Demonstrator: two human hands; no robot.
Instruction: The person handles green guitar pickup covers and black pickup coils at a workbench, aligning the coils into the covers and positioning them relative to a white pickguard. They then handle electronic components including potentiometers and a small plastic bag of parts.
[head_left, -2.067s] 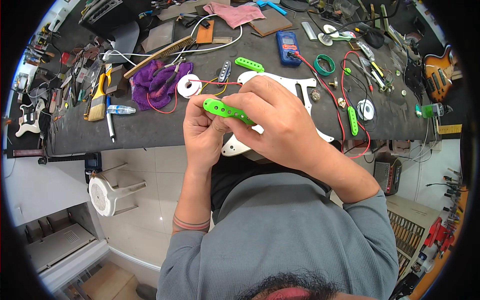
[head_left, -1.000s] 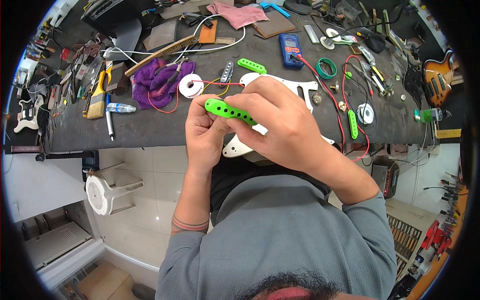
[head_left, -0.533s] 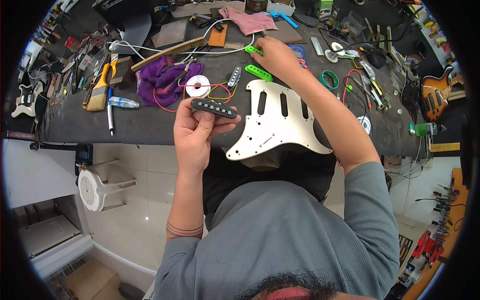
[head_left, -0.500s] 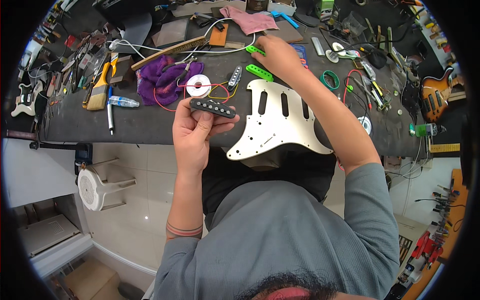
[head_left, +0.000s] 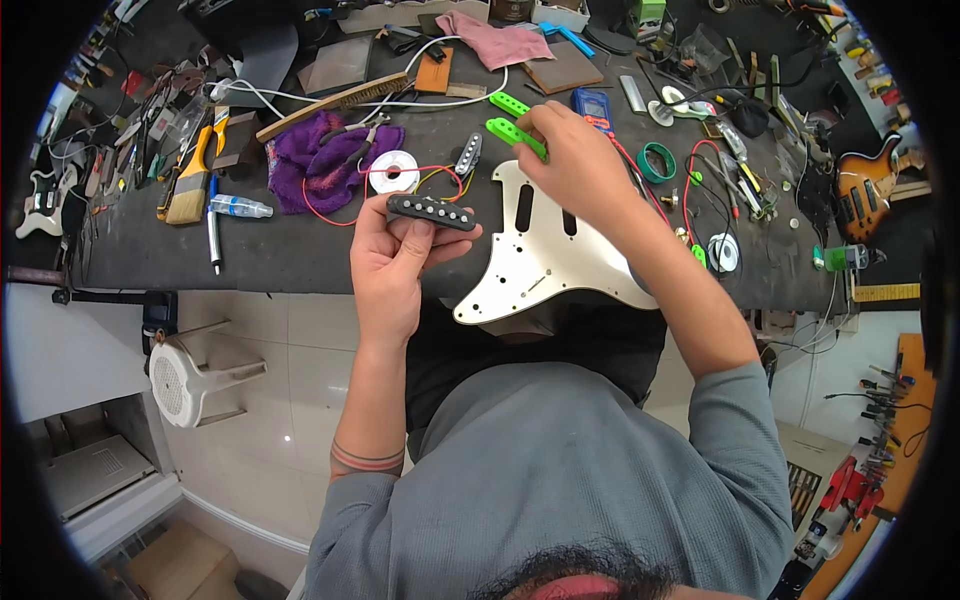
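Note:
A black single-coil guitar pickup [head_left: 432,212], its row of round metal pole pieces facing up, is held between the thumb and fingers of my left hand [head_left: 395,250]. My right hand [head_left: 575,165] grips the right end of a bright green pickup cover [head_left: 512,134] and tilts it over the bench. A second green pickup cover [head_left: 509,104] lies just beyond it. Below my right hand, the cream pickguard [head_left: 545,262] rests at the bench's near edge, partly covered by that hand and forearm. Another pickup [head_left: 468,154] with wires lies left of the green covers.
Left of the pickups are a white spool [head_left: 393,173], a purple cloth [head_left: 312,170], a long brush [head_left: 335,104] and paintbrushes [head_left: 190,190]. Right are a blue multimeter [head_left: 592,106], a green tape roll [head_left: 657,162] and red leads. A pink cloth [head_left: 495,40] lies at the back.
My right hand has moved nearer, from the far green cover to the nearer one, which is now tilted in its fingers. My left hand still holds the black pickup.

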